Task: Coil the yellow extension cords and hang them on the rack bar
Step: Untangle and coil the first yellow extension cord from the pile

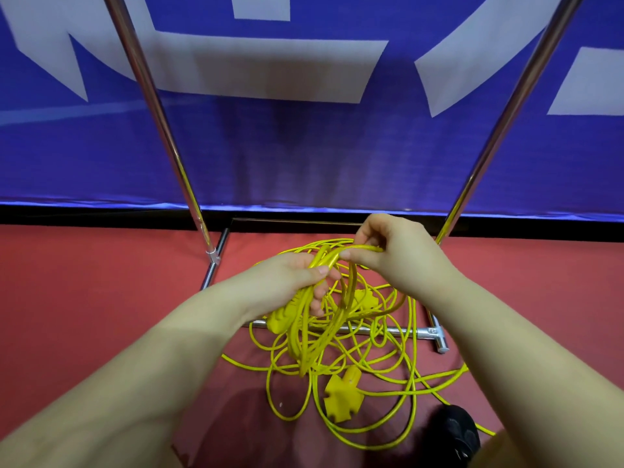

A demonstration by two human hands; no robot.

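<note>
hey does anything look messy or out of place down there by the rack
Yes. Most of the yellow cord lies in a loose tangle on the red floor, looping over the rack's base bar, with a socket block in the heap. Only the loops gripped by the left hand and pinched by the right hand are gathered.

Two bare forearms are seen, with no sleeves, watch or rings worn on them. The left hand [293, 282] and the right hand [395, 251] are uncovered, with short, plain nails. A black shoe [454, 432] with a mesh-like upper is worn on one foot at the lower right.
</note>
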